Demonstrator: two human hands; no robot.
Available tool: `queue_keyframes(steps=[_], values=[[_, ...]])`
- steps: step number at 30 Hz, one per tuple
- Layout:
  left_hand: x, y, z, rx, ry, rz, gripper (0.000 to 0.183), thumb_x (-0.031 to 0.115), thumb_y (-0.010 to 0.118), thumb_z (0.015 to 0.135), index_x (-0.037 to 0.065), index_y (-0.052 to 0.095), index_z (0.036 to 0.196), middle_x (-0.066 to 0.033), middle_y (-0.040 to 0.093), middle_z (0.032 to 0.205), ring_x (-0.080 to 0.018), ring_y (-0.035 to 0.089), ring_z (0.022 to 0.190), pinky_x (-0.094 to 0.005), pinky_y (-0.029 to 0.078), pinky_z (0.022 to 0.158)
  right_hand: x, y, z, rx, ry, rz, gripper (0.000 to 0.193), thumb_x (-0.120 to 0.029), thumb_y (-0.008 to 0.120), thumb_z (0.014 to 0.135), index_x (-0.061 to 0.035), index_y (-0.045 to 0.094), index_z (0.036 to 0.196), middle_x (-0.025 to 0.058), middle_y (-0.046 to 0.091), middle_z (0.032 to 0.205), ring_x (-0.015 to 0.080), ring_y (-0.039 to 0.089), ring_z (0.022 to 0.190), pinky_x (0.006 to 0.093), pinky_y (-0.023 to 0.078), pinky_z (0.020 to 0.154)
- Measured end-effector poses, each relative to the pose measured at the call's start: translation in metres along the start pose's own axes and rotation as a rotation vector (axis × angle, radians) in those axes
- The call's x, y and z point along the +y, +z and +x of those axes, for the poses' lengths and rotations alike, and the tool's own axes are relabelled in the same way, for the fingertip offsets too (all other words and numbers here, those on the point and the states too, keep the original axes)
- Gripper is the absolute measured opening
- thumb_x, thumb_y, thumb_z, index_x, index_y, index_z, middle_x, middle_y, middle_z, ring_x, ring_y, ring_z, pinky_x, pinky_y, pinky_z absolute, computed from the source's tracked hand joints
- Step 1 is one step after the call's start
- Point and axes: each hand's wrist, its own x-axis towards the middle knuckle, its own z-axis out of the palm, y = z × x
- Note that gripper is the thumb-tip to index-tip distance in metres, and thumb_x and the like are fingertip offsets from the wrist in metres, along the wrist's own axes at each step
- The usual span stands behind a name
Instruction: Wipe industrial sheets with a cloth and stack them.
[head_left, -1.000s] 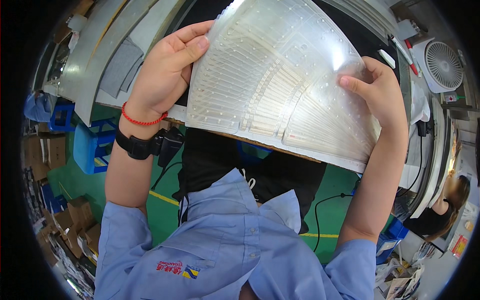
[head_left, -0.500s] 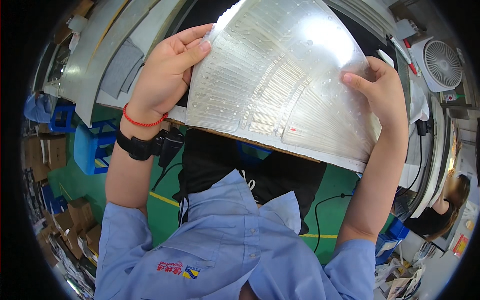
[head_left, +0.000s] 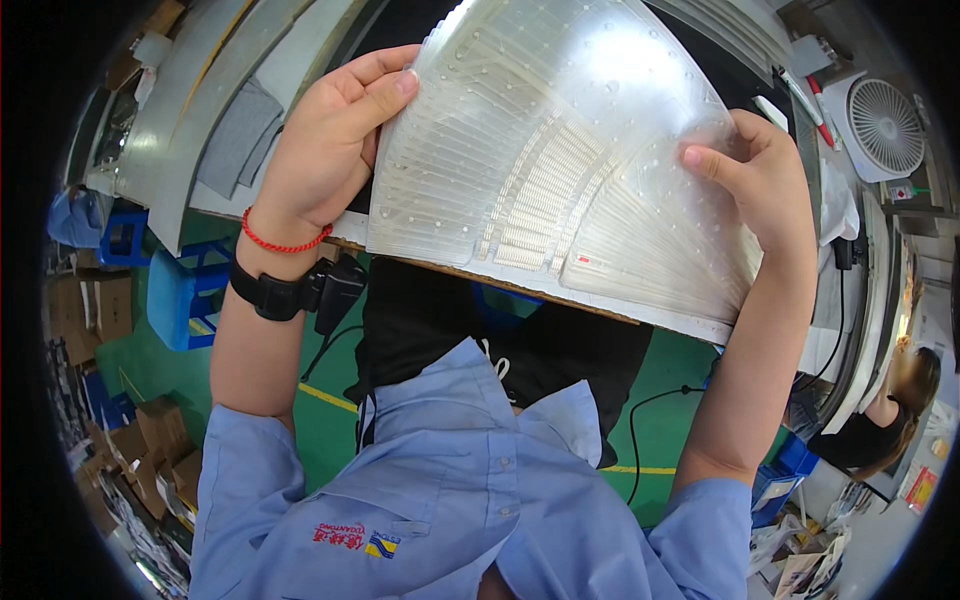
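A fanned stack of clear plastic sheets (head_left: 460, 150), printed with fine lines, dots and rows of small pale marks, is spread above the near edge of the worktable. At its upper left edge, my left hand (head_left: 335, 135) pinches the sheets between thumb and fingers. My right hand (head_left: 752, 180) grips the right side, its thumb on top and the other fingers partly hidden underneath. Toward the lower right the layers converge, and a small red mark shows there. Strong glare washes out part of the upper surface.
Grey cloths (head_left: 240, 135) lie on the table at left. On the right are a white fan (head_left: 884, 128), a red marker (head_left: 820, 112) and a black cable. A blue stool (head_left: 180, 295) and cardboard boxes (head_left: 150, 440) stand at left; another person (head_left: 885, 420) is at far right.
The left part of the stack has shifted slightly left, along with my left hand. The glare has spread a little; my right hand stays nearly still, and both hands keep their grip.
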Motion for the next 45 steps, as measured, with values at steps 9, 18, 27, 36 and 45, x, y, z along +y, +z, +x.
queue_keyframes(steps=[9, 18, 27, 36, 45], values=[[-0.003, -0.007, -0.002, -0.081, 0.049, -0.083, 0.040, 0.016, 0.053, 0.101, -0.002, 0.048, 0.136, -0.0100, 0.063, 0.123, -0.0145, 0.062, 0.110, -0.0284, 0.051, 0.095, 0.006, 0.000, 0.003, -0.040, -0.016, 0.004, 0.033, -0.019, 0.085, 0.070, -0.0009, 0.071, 0.094, 0.0045, 0.067, 0.076, 0.0111, 0.060, 0.066, 0.0257, 0.045, 0.063], [0.003, 0.003, -0.003, -0.016, 0.008, 0.004, 0.040, 0.012, 0.051, 0.101, -0.004, 0.047, 0.137, -0.0120, 0.063, 0.123, -0.0151, 0.063, 0.110, -0.0281, 0.051, 0.096, 0.007, 0.000, 0.003, -0.008, -0.004, 0.007, 0.032, -0.017, 0.084, 0.069, -0.0012, 0.072, 0.095, 0.0049, 0.068, 0.076, 0.0117, 0.061, 0.065, 0.0248, 0.046, 0.062], [-0.001, -0.001, -0.001, -0.029, 0.002, -0.041, 0.037, 0.013, 0.053, 0.101, -0.003, 0.051, 0.135, -0.0111, 0.065, 0.120, -0.0144, 0.064, 0.107, -0.0279, 0.053, 0.093, 0.009, 0.000, 0.004, -0.024, -0.022, 0.023, 0.033, -0.017, 0.084, 0.069, -0.0012, 0.072, 0.095, 0.0045, 0.068, 0.076, 0.0113, 0.061, 0.066, 0.0254, 0.046, 0.062], [0.001, -0.003, -0.001, -0.083, 0.008, -0.054, 0.039, 0.015, 0.053, 0.101, -0.001, 0.049, 0.137, -0.0100, 0.064, 0.123, -0.0145, 0.063, 0.110, -0.0281, 0.052, 0.094, 0.011, 0.001, 0.005, -0.021, -0.018, 0.032, 0.032, -0.017, 0.085, 0.069, -0.0020, 0.072, 0.094, 0.0033, 0.067, 0.074, 0.0102, 0.059, 0.064, 0.0255, 0.045, 0.061], [0.000, -0.007, -0.004, -0.152, 0.069, -0.152, 0.040, 0.013, 0.053, 0.101, 0.000, 0.048, 0.138, -0.0095, 0.063, 0.126, -0.0154, 0.061, 0.115, -0.0292, 0.050, 0.099, 0.008, 0.000, 0.003, -0.036, -0.008, 0.014, 0.030, -0.016, 0.084, 0.071, -0.0008, 0.071, 0.094, 0.0038, 0.067, 0.075, 0.0102, 0.059, 0.065, 0.0245, 0.044, 0.061]])
